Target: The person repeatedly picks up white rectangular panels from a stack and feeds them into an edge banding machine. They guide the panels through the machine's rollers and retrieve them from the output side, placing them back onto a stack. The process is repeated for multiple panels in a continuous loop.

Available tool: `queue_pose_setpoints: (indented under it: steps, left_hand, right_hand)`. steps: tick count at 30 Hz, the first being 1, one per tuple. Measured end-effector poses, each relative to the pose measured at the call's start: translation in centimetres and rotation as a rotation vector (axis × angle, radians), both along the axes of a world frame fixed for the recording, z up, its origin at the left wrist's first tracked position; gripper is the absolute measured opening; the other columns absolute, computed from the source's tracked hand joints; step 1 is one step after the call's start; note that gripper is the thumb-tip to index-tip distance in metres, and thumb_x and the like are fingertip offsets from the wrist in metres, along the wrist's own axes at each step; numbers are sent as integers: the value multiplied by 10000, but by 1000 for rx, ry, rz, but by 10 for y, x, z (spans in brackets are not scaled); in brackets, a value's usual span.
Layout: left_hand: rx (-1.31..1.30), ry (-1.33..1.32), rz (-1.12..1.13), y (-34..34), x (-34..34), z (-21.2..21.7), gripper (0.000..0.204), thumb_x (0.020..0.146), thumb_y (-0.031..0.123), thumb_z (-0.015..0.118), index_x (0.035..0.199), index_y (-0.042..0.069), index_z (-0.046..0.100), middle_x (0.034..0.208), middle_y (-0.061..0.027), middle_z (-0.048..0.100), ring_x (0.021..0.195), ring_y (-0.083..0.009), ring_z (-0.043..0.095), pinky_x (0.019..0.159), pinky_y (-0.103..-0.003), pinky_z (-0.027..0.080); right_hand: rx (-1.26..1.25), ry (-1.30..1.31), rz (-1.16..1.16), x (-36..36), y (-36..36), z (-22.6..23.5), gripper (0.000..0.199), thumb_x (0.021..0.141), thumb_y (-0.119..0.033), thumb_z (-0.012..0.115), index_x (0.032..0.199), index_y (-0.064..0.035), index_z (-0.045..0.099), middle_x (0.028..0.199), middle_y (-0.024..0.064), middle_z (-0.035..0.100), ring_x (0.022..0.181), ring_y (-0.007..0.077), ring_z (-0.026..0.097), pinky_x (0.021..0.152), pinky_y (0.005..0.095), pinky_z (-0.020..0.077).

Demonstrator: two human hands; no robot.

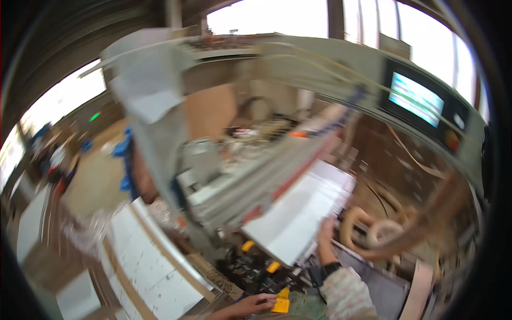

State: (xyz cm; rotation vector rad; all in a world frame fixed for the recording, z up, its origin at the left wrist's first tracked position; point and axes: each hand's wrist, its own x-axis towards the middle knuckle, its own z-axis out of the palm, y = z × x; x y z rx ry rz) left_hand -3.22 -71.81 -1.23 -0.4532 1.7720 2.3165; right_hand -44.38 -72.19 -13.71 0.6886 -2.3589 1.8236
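Observation:
A white rectangular panel point(298, 208) lies tilted on the machine bed in front of me. My right hand point(326, 244) is at its right edge and seems to grip it, though blur softens the fingers. A patterned sleeve and a dark band cover that arm. Low in the middle, my left hand point(256, 304) holds nothing that I can make out, its fingers stretched out beside a yellow machine part point(281, 303). More yellow pieces point(273, 266) sit on the black mechanism below the panel.
A long machine beam point(266, 186) with a red strip runs beyond the panel. A control screen point(417, 99) glows at upper right, above a coiled ribbed hose point(368, 234). White boards with brown strips point(154, 272) are stacked at left, near clear plastic wrap point(85, 237).

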Motion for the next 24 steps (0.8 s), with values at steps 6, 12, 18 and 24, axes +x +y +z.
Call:
queue_pose_setpoints:
  steps: [6, 12, 18, 24]
  left_hand:
    - [-107, -9, 0, -3, -18, 75, 425, 914, 132, 480, 1299, -2, 362, 1216, -122, 506, 1142, -185, 471, 958, -294, 370]
    - [-587, 1, -61, -16, -98, 150, 453, 865, 280, 578, 1222, 22, 470, 1080, -35, 589, 980, -131, 546, 849, -302, 444]
    - [-1381, -37, -239, -45, -239, 158, 401, 804, 351, 631, 969, -11, 586, 829, -121, 628, 764, -182, 598, 685, -311, 468]
    - [-1675, -137, -231, -70, -318, 103, 472, 697, 474, 671, 746, 20, 551, 705, -131, 613, 683, -267, 604, 623, -351, 467]
  right_hand:
    - [-306, -715, 117, 46, 118, 75, 470, 895, -422, 469, 1181, -50, 473, 1113, 60, 567, 955, 145, 541, 790, 286, 434]
    - [-362, -910, 127, 71, 220, 40, 385, 889, -387, 489, 1116, -76, 495, 1016, 59, 610, 836, 161, 592, 701, 295, 465]
    - [-404, -1049, 285, 93, 247, 14, 346, 905, -345, 483, 1115, -70, 493, 1031, 80, 599, 852, 164, 589, 712, 299, 476]
    - [-378, -1161, 329, 124, 264, -10, 401, 907, -322, 488, 1184, -33, 463, 1073, 92, 587, 900, 169, 582, 738, 301, 476]
